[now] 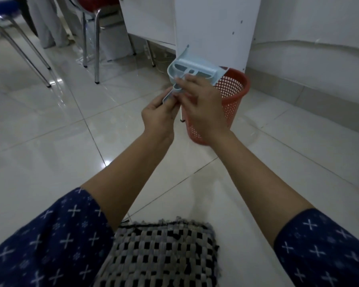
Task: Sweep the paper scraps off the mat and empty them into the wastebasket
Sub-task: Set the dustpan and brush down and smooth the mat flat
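Observation:
A pale blue dustpan (195, 72) with a small brush clipped into it is held up in front of me, tilted over the rim of the red mesh wastebasket (232, 100). My left hand (160, 116) is shut on the dustpan's handle end. My right hand (203, 104) grips the brush and pan from the right, fingers on the brush handle. The black-and-white woven mat (164, 253) lies on the floor at the bottom centre, between my forearms. No paper scraps show on it.
Glossy white floor tiles (60, 152) surround me. A white cabinet panel (214, 27) stands right behind the wastebasket. Chrome chair legs (91, 48) and a person's trouser legs (48, 23) are at the back left. A white wall (319, 48) runs along the right.

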`<state>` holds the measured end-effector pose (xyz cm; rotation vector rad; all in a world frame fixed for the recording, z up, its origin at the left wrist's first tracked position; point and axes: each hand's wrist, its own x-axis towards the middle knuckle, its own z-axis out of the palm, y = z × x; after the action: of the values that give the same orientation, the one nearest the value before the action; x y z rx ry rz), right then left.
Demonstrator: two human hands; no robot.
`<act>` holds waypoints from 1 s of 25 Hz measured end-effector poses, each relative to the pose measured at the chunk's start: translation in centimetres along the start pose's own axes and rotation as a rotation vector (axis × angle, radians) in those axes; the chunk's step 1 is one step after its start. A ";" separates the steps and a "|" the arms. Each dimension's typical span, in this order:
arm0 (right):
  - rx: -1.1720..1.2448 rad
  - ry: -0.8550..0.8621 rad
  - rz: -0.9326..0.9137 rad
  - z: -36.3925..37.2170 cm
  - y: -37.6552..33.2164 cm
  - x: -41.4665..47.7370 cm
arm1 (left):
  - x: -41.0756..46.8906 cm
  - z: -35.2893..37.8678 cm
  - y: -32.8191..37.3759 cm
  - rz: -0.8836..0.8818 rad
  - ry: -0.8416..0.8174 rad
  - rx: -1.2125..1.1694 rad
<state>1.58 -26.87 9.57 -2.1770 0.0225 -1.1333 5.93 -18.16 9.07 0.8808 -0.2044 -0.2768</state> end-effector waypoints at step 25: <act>0.074 -0.379 0.142 1.9 -3.4 -2.4 | -4.2 -8.9 3.4 -0.228 0.002 -0.056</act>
<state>0.51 -22.44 9.07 -2.2496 -0.0307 -0.6222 5.07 -8.28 5.95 0.8494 -0.0937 -0.4922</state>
